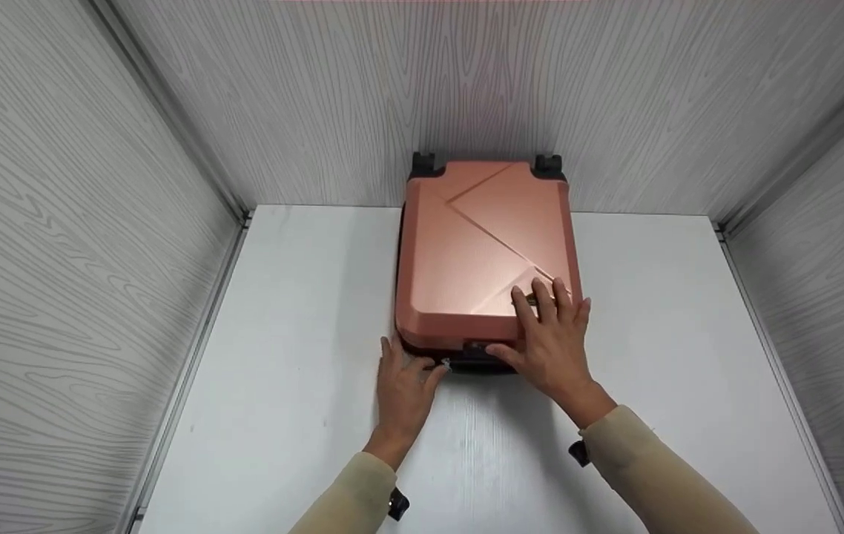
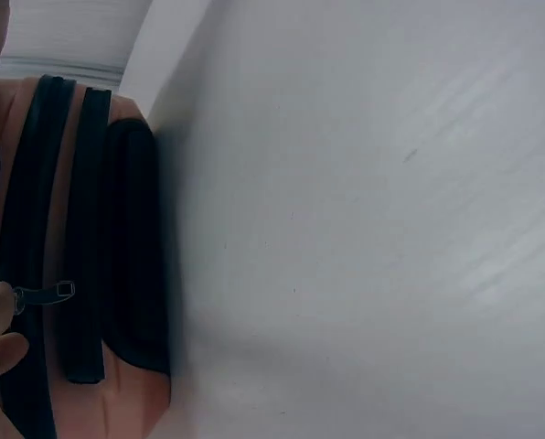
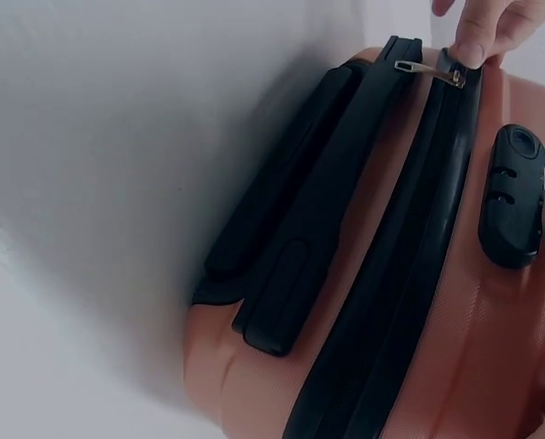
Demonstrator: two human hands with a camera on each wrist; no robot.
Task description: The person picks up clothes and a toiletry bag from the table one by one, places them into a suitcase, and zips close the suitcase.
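Observation:
A pink hard-shell suitcase (image 1: 489,245) lies flat, its wheels toward the back wall. My left hand (image 1: 403,393) is at its near left corner, with thumb and finger at the zipper slider (image 3: 457,79); the pull tab (image 2: 48,294) sticks out beside them. Spread over the near right part of the lid, my right hand (image 1: 555,352) rests with fairly straight fingers, its thumb near the black combination lock (image 3: 513,197). The black zipper band (image 3: 391,274) runs along the near side and looks closed where visible.
The suitcase stands on a white table (image 1: 281,371). Grey wood-grain panels (image 1: 318,96) enclose it at the back and both sides. A black carrying handle (image 3: 318,219) lies along the suitcase's near side, and black wheels (image 1: 549,165) face the back panel.

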